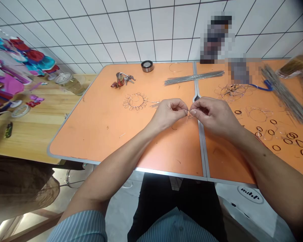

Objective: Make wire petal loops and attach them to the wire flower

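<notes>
My left hand [169, 112] and my right hand [212, 114] meet over the seam of the orange folding table [141, 141]. Both are closed in a pinch, fingertips almost touching, on a small piece of thin bent wire [190, 115]. Its loops hang just below the fingertips; its exact shape is too fine to make out. Left of my left hand lies a looped wire ring [135, 101], flower-like in outline. Several short wire pieces [155, 104] stick out beside the left knuckles. Beyond the hands, a bundle of straight wires [194, 78] lies across the seam.
Several small dark rings [271, 132] are scattered at right, near a thick wire bundle [286, 94] and a tangled wire coil [232, 91]. A tape roll [147, 66] and keys [123, 79] lie toward the tiled wall. A lidded jar [70, 83] stands on the wooden table at left.
</notes>
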The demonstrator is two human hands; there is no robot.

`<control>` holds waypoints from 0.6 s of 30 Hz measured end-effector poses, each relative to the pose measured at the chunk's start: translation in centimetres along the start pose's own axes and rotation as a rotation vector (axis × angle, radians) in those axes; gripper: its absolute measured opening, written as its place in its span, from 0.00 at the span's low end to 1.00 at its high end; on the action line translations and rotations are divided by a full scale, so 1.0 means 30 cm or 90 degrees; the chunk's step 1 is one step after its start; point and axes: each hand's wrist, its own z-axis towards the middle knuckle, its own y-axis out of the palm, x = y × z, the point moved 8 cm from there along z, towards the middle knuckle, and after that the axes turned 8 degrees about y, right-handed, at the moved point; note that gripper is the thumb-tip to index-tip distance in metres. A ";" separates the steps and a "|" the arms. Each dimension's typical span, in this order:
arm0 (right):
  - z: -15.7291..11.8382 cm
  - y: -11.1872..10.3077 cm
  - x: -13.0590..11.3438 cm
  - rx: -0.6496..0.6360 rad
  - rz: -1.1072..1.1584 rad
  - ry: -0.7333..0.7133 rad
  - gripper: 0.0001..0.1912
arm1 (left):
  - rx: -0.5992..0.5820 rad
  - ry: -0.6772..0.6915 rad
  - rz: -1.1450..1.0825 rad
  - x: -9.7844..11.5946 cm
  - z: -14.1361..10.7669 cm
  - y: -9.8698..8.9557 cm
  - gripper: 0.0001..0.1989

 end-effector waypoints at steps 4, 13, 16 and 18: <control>0.003 -0.007 0.011 -0.009 0.003 0.016 0.08 | 0.011 -0.008 0.028 -0.015 -0.001 -0.009 0.04; 0.001 -0.022 0.011 -0.029 0.049 0.065 0.10 | -0.011 0.070 0.009 0.031 0.002 0.014 0.08; 0.000 -0.012 0.015 -0.034 0.092 0.089 0.11 | -0.017 0.059 -0.007 0.037 0.000 0.015 0.05; -0.002 -0.010 0.015 -0.033 0.104 0.096 0.11 | -0.009 0.041 -0.011 0.032 -0.001 0.011 0.04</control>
